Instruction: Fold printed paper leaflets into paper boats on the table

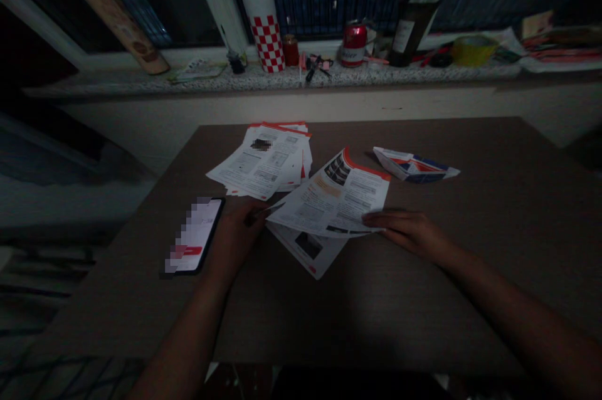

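A printed sheet of paper [324,199] with a red top edge is slightly bent and raised off the table. My left hand [242,227] is closed at its lower left corner, the fingertips partly in shadow. At the lower right corner, my right hand [407,231] has its fingers on top of the sheet, the thumb side hidden beneath. Under this sheet, a second printed sheet [322,262] pokes out toward me. To the left behind it lies a loose pile of printed sheets [263,165]. A folded paper boat [414,167] sits at the right.
A phone [197,237] with a lit screen lies left of my left hand on the brown table [376,325]. Behind the table, the windowsill [188,83] carries a checkered bottle [266,17], a red can [353,42], a dark bottle [407,36] and a tube [113,11].
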The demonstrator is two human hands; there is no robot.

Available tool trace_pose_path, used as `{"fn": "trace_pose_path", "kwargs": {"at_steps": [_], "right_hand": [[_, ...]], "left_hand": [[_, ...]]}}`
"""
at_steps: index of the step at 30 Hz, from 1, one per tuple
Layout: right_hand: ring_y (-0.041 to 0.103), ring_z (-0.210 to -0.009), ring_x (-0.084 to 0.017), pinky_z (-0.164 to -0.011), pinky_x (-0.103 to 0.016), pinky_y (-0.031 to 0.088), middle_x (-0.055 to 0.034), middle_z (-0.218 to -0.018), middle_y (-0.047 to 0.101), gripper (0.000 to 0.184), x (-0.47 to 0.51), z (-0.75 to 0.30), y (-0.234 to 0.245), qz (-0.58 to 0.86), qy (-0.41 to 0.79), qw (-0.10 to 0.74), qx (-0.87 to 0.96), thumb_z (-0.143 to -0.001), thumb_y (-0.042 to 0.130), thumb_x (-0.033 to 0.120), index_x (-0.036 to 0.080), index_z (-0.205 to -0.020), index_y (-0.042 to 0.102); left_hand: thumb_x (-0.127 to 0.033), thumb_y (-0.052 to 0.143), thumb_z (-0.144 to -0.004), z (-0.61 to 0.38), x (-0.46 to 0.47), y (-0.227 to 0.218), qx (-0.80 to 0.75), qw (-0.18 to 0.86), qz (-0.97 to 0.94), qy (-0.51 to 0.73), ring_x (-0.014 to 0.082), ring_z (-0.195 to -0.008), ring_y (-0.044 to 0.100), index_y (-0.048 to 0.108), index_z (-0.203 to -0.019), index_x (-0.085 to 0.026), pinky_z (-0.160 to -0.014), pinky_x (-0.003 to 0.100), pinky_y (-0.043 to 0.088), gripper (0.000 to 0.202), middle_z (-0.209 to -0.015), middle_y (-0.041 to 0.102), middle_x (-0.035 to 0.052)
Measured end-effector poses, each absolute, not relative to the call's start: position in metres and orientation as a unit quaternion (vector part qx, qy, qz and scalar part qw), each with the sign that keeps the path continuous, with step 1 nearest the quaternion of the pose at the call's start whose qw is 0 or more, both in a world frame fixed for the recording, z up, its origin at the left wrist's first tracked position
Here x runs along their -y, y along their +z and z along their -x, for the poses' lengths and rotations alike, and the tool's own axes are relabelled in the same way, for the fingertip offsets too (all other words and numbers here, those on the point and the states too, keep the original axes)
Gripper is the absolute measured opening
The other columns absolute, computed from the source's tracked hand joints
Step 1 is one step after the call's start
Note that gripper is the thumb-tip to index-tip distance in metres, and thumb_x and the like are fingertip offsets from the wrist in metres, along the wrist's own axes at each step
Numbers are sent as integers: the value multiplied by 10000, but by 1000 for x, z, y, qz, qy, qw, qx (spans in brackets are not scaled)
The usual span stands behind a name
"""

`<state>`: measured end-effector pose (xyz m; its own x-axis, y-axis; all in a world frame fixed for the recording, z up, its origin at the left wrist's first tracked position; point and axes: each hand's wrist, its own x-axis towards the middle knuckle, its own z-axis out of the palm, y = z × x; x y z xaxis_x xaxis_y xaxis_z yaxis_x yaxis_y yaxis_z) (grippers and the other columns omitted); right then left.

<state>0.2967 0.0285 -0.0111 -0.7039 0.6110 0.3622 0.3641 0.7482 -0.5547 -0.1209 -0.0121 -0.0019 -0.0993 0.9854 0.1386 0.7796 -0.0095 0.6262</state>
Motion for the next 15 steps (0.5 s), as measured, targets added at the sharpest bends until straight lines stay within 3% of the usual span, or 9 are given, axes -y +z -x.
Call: {"fn": "trace_pose_path", "kwargs": {"at_steps": [6, 15], "right_hand": [[733, -1242, -225, -1043, -399, 628, -58, -1415, 727, 351, -29, -302, -14, 246, 185, 238, 921, -1061, 590, 206, 301, -1378, 707], [736, -1236, -259, -1041, -471, 642, -53, -1420, 722, 341, -21, -308, -12, 246, 134, 212, 936, -1049, 593, 189, 300, -1335, 741]], "left_hand": [[-399, 597, -974, 120, 14, 2, -687, 161, -649, 284, 260, -987, 744, 740, -1103, -241, -886, 385, 580, 249, -1117, 791, 57], [-339, 554, -982, 123, 15, 5, -661, 142, -688, 265, 280, -1091, 714, 739, -1139, -246, -998, 422, 567, 259, -1187, 761, 73]]}}
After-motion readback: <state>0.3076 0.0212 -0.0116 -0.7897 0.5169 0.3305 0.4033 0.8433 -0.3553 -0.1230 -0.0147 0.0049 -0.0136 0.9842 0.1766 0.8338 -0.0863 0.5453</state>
